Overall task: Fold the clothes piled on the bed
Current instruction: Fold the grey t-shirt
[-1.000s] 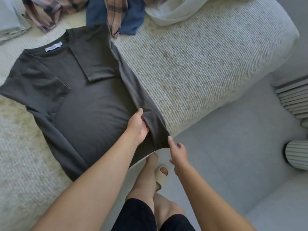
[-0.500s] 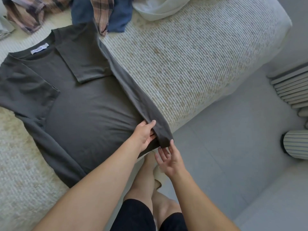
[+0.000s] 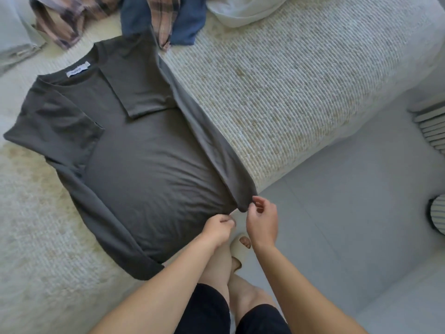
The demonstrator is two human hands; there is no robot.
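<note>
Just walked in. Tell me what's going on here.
A person stands at the bed, folding a dark grey T-shirt laid flat on it, sleeves already turned in. The left hand grips the hem near the bottom edge, and the right hand pinches the lower corner of the shirt's right side, which is lifted into a long fold. More clothes wait at the top: a plaid garment, a blue one and something white.

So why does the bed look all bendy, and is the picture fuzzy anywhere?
Head view: the wide-angle lens curves the bed edges; soft, even daylight, no glare, only faint shadows in the grey T-shirt wrinkles; the left hand and right hand look slightly soft; the label's text is too blurred to read.
</note>
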